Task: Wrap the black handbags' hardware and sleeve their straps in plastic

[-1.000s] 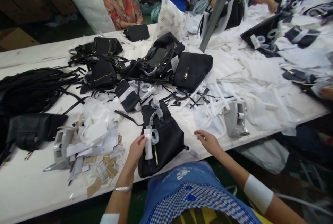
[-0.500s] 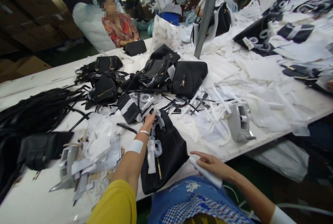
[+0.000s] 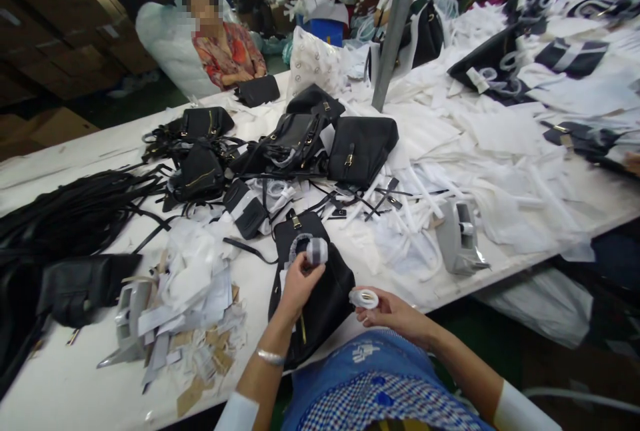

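Note:
A black bag (image 3: pixel 327 291) with a gold zip and a gold clasp lies on the white table in front of me. Over its upper part my left hand (image 3: pixel 301 284) is closed on a wrapped strap bundle (image 3: pixel 317 251), covered in clear and white wrapping. Just right of the bag, my right hand (image 3: pixel 387 311) pinches a small white ring-shaped roll (image 3: pixel 367 298) with something gold-coloured in its middle. The roll's far side is hidden by my fingers.
Black bags (image 3: pixel 363 147) are piled beyond. Grey tape dispensers stand left (image 3: pixel 131 321) and right (image 3: pixel 457 237). Paper scraps (image 3: pixel 200 297) and black straps (image 3: pixel 75 207) lie left, white sheets (image 3: pixel 495 134) right. A grey pole (image 3: pixel 393 37) rises behind; a person (image 3: pixel 230 54) sits across the table.
My left hand has moved down toward me, with the wrapped strap bundle now in it. The white strip at my right hand no longer shows; a ring-shaped roll is there instead.

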A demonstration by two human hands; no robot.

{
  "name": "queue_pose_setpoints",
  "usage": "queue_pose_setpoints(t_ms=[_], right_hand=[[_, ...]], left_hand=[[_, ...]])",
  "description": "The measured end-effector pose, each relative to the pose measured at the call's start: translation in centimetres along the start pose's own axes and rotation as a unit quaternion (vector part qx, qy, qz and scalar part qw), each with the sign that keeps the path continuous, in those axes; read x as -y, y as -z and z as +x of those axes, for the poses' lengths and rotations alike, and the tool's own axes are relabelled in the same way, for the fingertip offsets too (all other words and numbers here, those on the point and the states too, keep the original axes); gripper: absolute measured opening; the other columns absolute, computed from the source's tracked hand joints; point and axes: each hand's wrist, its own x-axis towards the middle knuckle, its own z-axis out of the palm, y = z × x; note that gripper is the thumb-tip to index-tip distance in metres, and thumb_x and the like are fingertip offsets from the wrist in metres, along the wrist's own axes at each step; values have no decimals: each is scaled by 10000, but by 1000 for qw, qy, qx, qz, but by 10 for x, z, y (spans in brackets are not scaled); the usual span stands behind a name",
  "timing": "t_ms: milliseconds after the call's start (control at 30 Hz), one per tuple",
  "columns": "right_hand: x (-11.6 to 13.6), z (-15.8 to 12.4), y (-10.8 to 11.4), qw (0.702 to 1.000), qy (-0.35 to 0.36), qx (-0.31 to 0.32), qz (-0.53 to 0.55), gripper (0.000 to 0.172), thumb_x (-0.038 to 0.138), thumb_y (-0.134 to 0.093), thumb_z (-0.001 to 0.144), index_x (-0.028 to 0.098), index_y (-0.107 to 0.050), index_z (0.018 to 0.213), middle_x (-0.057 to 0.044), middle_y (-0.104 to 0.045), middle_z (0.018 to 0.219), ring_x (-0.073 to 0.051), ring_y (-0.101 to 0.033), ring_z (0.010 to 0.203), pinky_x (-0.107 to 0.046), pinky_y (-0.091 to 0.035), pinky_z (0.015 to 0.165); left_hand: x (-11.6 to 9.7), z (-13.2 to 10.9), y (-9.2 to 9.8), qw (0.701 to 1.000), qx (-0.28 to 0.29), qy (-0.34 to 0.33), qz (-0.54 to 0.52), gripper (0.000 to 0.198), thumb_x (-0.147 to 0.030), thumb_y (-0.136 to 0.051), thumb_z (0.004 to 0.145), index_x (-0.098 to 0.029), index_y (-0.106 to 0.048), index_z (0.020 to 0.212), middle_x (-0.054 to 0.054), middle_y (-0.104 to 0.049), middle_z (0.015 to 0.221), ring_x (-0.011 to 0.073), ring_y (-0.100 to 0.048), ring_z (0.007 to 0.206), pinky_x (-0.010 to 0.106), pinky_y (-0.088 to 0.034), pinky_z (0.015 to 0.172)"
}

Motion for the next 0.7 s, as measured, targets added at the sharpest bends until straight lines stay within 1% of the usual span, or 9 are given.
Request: queue_pose_setpoints(t_ms=[100,200,267,300,333,400,467,533,700], right_hand=[[-4,8,-3,982,38,-81,-168,385,437,-675,759,178,-636,1042,-5,-603,721,-154,-560,648,-282,-465,627],[-7,19,-5,922,97,-168,-336,325,496,-606,793,179,-624,727,2,-528,645,-152,-508,622,-276,-438,603],[-7,25,-6,892,138,-192,-386,349,507,-602,787,188,-595,646,-17,-545,703,-164,-525,668,-275,-445,627],[-6,28,-7,886,147,-195,-394,345,505,-606,781,190,-597,640,-24,-557,726,-168,-536,679,-275,-447,632],[-6,30,-7,885,146,-194,-397,334,498,-609,777,191,-608,647,-26,-567,731,-171,-545,679,-277,-448,633],[-6,31,-7,888,133,-189,-398,310,480,-613,772,188,-637,672,-21,-583,696,-176,-557,661,-285,-446,638],[-7,31,-7,896,115,-183,-388,295,469,-615,771,182,-674,737,-19,-614,682,-181,-567,650,-292,-447,643],[-9,29,-7,912,103,-175,-355,319,468,-611,778,173,-699,857,-28,-659,728,-189,-585,666,-293,-457,638],[-18,29,-14,935,99,-183,-287,406,490,-631,760,142,-698,958,-67,-698,806,-221,-622,739,-313,-494,660]], left_hand=[[20,-40,-9,996,-8,-32,78,404,-377,-703,707,-202,-661,1068,107,-667,1094,265,-594,989,375,-456,833],[33,-54,-12,991,-26,-54,116,290,-408,-686,723,-220,-722,941,115,-647,1169,302,-534,1108,421,-373,951],[35,-54,-12,992,-20,-38,119,274,-461,-606,786,-221,-734,819,94,-694,1019,278,-571,1014,388,-373,924],[34,-53,-11,992,-19,-16,124,334,-495,-558,812,-214,-720,735,76,-700,874,254,-592,896,357,-401,843],[34,-51,-10,991,-18,9,131,404,-529,-523,822,-205,-685,641,50,-662,711,222,-582,757,324,-407,736],[33,-49,-8,989,-10,64,133,496,-586,-515,802,-196,-559,499,-13,-477,480,156,-460,536,279,-329,558],[32,-49,-5,988,20,115,99,502,-607,-559,762,-193,-484,486,-54,-351,432,117,-348,463,263,-241,494],[29,-52,-3,988,45,141,38,468,-596,-585,749,-188,-495,537,-74,-319,443,99,-301,453,255,-204,486],[23,-57,-11,998,-7,60,-18,359,-514,-613,765,-170,-622,663,-50,-449,538,114,-405,557,244,-284,561]])
